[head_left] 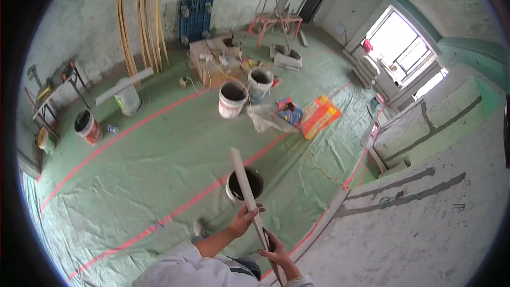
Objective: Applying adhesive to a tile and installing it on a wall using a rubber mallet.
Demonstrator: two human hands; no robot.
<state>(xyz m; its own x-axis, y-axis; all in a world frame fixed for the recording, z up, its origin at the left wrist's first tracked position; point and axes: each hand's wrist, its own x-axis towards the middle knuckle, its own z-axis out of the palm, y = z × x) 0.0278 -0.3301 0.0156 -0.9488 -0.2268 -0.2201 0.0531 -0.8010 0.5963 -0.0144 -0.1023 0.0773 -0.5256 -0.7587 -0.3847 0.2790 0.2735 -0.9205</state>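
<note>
Both hands are closed round a long pale straightedge (243, 178), which slants up and away from my body. My left hand (244, 221) grips it near its middle, fingers wrapped over the edge. Lower down, closer to me, my right hand (278, 252) holds the same bar. Something dark shows beside the right palm, too small to make out. Beyond my left hand a bucket with a dark inside (231, 190) stands on the floor, and the bar's far part crosses over its opening in this view.
Green floor sheeting (159, 175) with red strips covers the floor. Ahead stand white buckets (232, 107), an orange-yellow sack (320, 117) and a cardboard-like box (204, 64). A grey-patched wall (404, 234) rises close on my right. Wooden strips (142, 21) lean on the far wall.
</note>
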